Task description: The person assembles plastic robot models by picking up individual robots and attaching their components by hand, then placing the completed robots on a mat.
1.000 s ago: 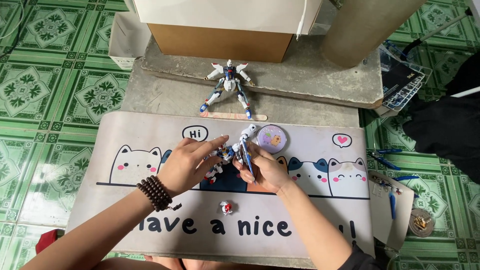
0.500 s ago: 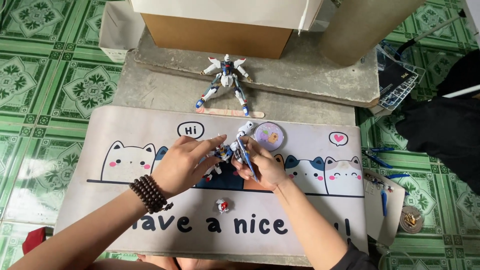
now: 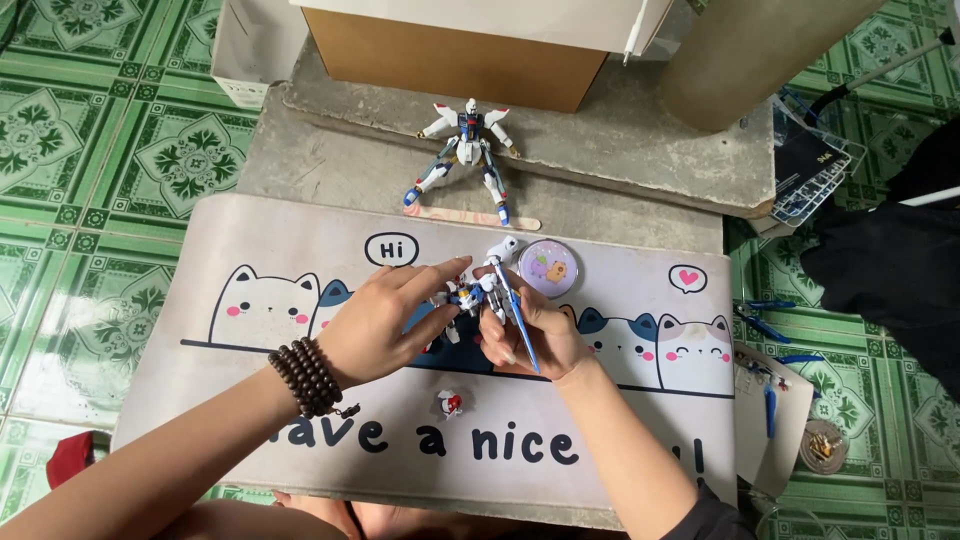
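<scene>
A small white-and-blue robot model (image 3: 478,295) is gripped over the cat-print desk mat (image 3: 250,250), pinched by the fingers of the left hand (image 3: 385,325) and clasped, with a thin blue tool (image 3: 520,320), in the right hand (image 3: 530,335); thin joints could be snapped by too hard a squeeze, and the tiny loose part (image 3: 450,403) lying near the wrists could be swept off
</scene>
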